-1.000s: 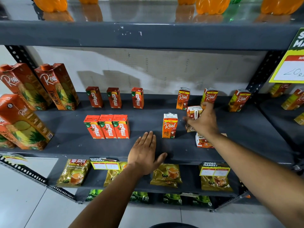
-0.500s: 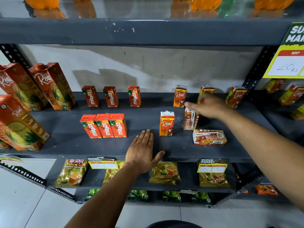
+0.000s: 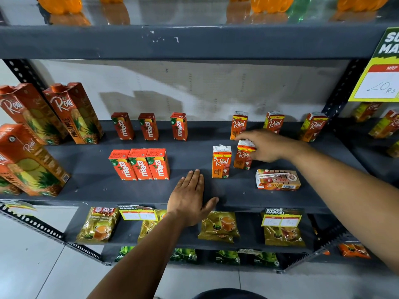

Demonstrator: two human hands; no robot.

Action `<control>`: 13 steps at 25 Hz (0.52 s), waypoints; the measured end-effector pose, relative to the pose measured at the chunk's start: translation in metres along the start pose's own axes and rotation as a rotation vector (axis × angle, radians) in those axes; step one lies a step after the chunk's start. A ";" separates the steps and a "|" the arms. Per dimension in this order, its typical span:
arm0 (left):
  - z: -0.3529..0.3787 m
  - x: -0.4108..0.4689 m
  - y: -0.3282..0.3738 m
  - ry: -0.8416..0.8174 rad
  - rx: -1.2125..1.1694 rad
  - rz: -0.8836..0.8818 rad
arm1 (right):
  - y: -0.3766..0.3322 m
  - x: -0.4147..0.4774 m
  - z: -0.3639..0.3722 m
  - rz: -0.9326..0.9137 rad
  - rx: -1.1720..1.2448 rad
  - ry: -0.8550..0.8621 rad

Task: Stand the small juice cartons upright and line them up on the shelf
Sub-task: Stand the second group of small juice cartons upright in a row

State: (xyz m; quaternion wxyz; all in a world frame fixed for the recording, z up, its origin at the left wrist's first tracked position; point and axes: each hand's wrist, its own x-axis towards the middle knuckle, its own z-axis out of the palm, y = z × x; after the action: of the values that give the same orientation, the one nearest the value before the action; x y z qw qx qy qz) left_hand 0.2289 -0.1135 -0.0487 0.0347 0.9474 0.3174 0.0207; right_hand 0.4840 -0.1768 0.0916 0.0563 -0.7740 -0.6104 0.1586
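My right hand (image 3: 265, 146) grips a small Real litchi carton (image 3: 242, 159) by its top; it stands upright on the grey shelf (image 3: 90, 182). Just left of it stands another upright Real carton (image 3: 221, 161). One small Real carton (image 3: 278, 179) lies flat on its side in front right, straw side up. Three Real cartons (image 3: 239, 126) stand spaced along the back. Three Maaza cartons (image 3: 140, 164) stand tight together at front left, three more Maaza cartons (image 3: 148, 126) spaced behind. My left hand (image 3: 191, 197) rests flat and open on the shelf's front edge.
Large Real pineapple cartons (image 3: 73, 113) stand at the shelf's left end. Tea pouches (image 3: 99, 225) and price tags (image 3: 138, 213) fill the shelf below. Orange bottles (image 3: 272, 3) sit on the shelf above. A yellow price sign (image 3: 382, 83) hangs at upper right.
My right hand turned the carton so its printed front faces out and set it closer beside the upright Real carton. My left hand stayed flat on the shelf edge.
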 end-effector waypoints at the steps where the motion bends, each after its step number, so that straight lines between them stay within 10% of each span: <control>1: 0.000 0.000 -0.001 -0.001 -0.001 0.000 | 0.000 0.001 0.000 -0.003 0.024 -0.010; 13: 0.001 0.000 -0.001 0.007 0.011 0.006 | 0.021 -0.013 -0.015 0.032 0.322 -0.093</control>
State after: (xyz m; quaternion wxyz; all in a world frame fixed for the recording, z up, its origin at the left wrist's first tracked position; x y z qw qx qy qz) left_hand 0.2282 -0.1124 -0.0501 0.0281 0.9485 0.3147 0.0226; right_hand 0.5054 -0.1933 0.1019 0.1487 -0.7565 -0.5666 0.2908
